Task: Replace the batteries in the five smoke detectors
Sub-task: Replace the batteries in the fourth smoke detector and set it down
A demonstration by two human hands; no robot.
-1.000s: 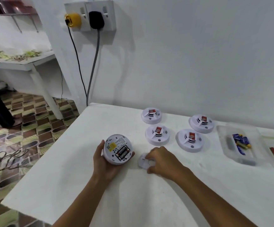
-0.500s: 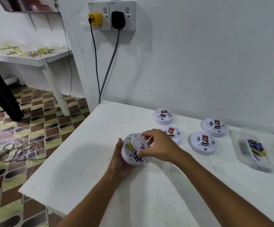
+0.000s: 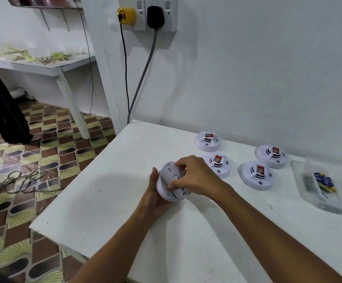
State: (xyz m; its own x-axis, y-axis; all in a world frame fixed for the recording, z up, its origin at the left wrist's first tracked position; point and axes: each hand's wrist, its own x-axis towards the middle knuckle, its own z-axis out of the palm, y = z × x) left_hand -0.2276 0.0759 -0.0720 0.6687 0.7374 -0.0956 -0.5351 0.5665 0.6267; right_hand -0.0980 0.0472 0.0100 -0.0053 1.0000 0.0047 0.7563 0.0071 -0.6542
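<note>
Our left hand [image 3: 154, 198] cups detector [image 3: 171, 185]; right hand [image 3: 194, 175] pinches its cover. Far right, clear tray [image 3: 308, 193] holds batteries [image 3: 325, 181].

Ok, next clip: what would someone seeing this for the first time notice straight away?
First, the two hands at the table's near-left middle: the left hand cups a white smoke detector while the right hand presses a round cover onto it. Just behind sit four more detectors with red stickers, and at far right a clear tray holds batteries.
</note>
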